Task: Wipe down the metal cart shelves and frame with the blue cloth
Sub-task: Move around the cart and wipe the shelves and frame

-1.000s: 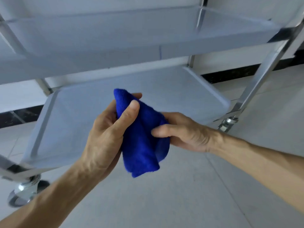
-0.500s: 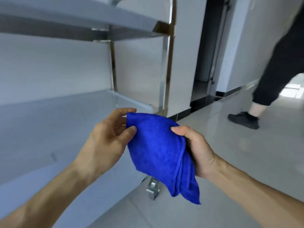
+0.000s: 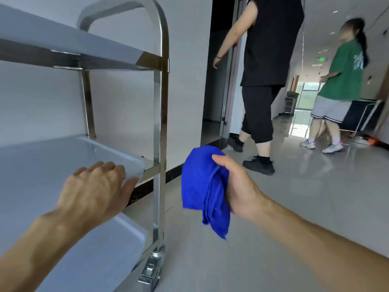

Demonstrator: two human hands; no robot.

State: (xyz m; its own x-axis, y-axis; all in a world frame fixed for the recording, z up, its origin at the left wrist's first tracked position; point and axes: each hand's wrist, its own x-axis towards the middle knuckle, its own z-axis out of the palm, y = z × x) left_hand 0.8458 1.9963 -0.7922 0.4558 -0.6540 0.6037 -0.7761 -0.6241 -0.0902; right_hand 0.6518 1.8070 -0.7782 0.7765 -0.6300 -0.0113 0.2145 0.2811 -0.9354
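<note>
Where the pale grey floor (image 3: pixel 273 218) runs back into a long corridor, daylight glares off it from a bright window at the far end, and plain white walls close in the left side beside a dark doorway (image 3: pixel 219 70). Two other people stand on that floor, one in black clothes (image 3: pixel 267 60) near the doorway and one in a green shirt (image 3: pixel 341 70) farther back. Filling the left of the view, the metal cart (image 3: pixel 160 123) shows three grey shelves between shiny upright posts, with a curved handle on top and a wheel (image 3: pixel 152 268) at its near corner. Over the middle shelf (image 3: pixel 42 165) the left hand (image 3: pixel 94 190) lies palm down, fingers spread and loose, holding nothing, its fingertips at the shelf's raised front lip. Right of the cart's post and clear of it, the right hand (image 3: pixel 237 190) has its fingers closed around the blue cloth (image 3: pixel 202 186), which hangs bunched in folds above the floor.
</note>
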